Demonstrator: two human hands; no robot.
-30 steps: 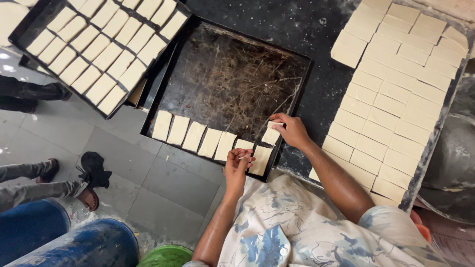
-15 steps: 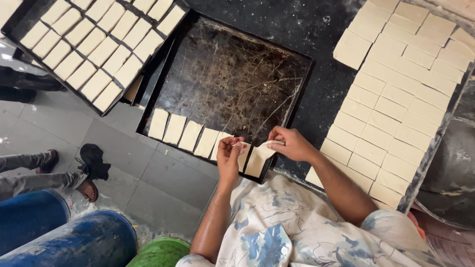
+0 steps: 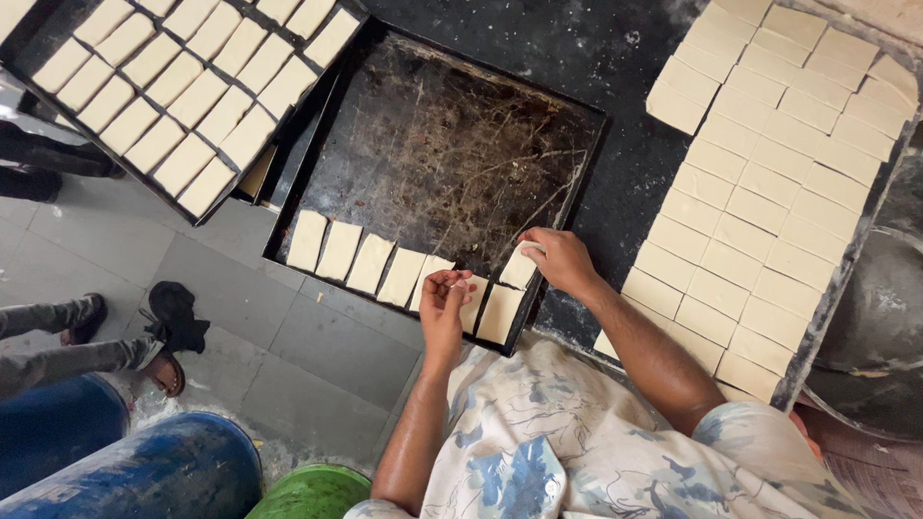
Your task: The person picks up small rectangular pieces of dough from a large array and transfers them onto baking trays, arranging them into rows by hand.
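You've carried the dough piece further over the tray.
Right hand pinches it, long axis up-tray; left hand loosely curled, grasping nothing.

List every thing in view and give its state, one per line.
Dark tray: mostly bare, one row of dough pieces along its near edge.
Second tray: full of dough pieces.
Dough sheet: cut into rectangles, corner gone.
Right hand: pinching a dough piece.
Left hand: over the row.
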